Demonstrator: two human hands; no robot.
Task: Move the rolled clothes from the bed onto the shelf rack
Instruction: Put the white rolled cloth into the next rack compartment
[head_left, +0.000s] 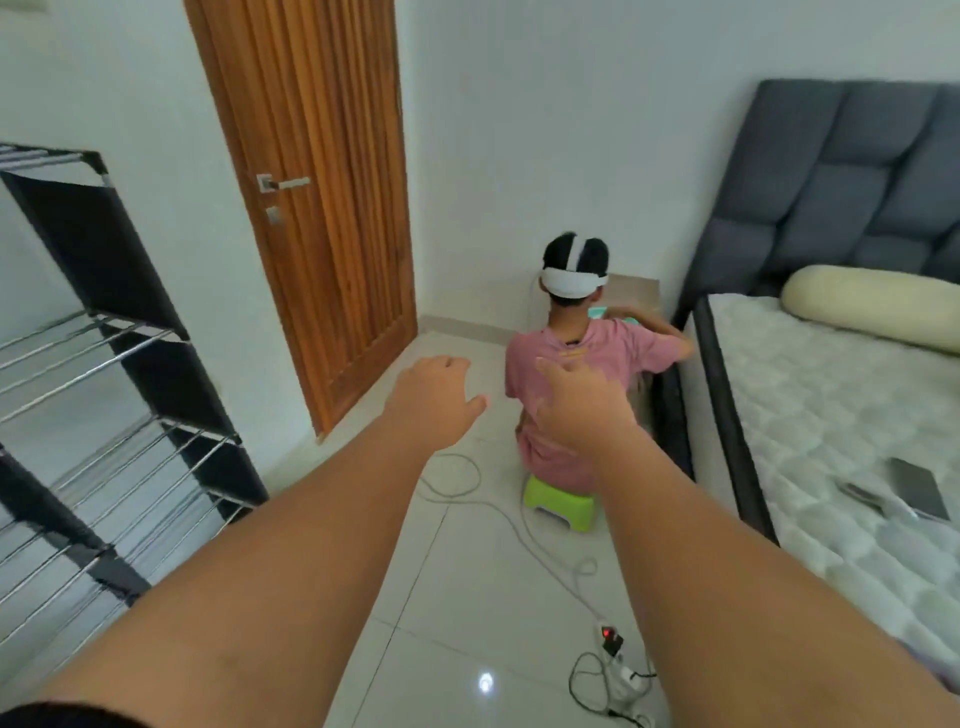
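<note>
- Left hand (435, 400): held out front above the floor (467, 582), back of hand to the camera, fingers bent loosely downward, thumb sticking out to the side. Holds nothing.
- Right hand (582, 410): also stretched forward, beside the left and apart from it, fingers straight and slightly apart, a bit blurred. Holds nothing.
- Shelf rack (119, 260): far left against the wall, black side panels, metal-rod tiers. Visible tiers carry nothing I can make out.
- Bed (831, 415): right side, bare quilted mattress, grey padded headboard (841, 171).
- Rolled clothes: can't tell where they are from this view.
- On the mattress: cream bolster (872, 306) near the headboard, dark flat phone (917, 488) nearer the camera edge.
- Another person (571, 358) in a pink shirt sits on a green stool (558, 501), back to the camera, in the corner between door (311, 208) and bed.
- Power strip (615, 652) with a red light on the floor, cables trailing toward the stool.
</note>
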